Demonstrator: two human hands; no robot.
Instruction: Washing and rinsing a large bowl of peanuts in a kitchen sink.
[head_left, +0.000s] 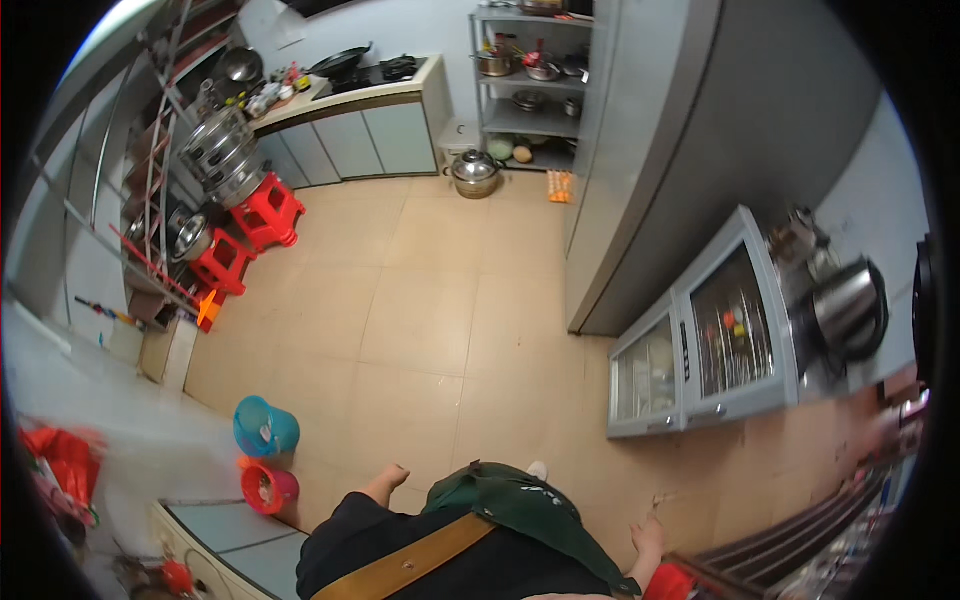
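Note:
My left hand (395, 475) hangs beside my body at the lower middle, its fingers loose and slightly bent. I see nothing held in it. Over the floor at the lower right, my right hand (648, 537) hangs with fingers stretched out and apart, also without an object. A dark green apron (505, 500) with a tan strap (410, 565) covers my front. Nearest to my left hand are a blue bucket (284, 432) and a pink bucket (287, 487). Something red (670, 582) lies close to my right wrist.
A glass-doored cabinet (700, 411) with an electric kettle (848, 310) on it stands right. Red stools (268, 212) bear a stacked steamer (222, 150) at the left. A lidded pot (474, 176) sits on the tiled floor (420, 310), near a stove counter (345, 135) and metal shelves (530, 115).

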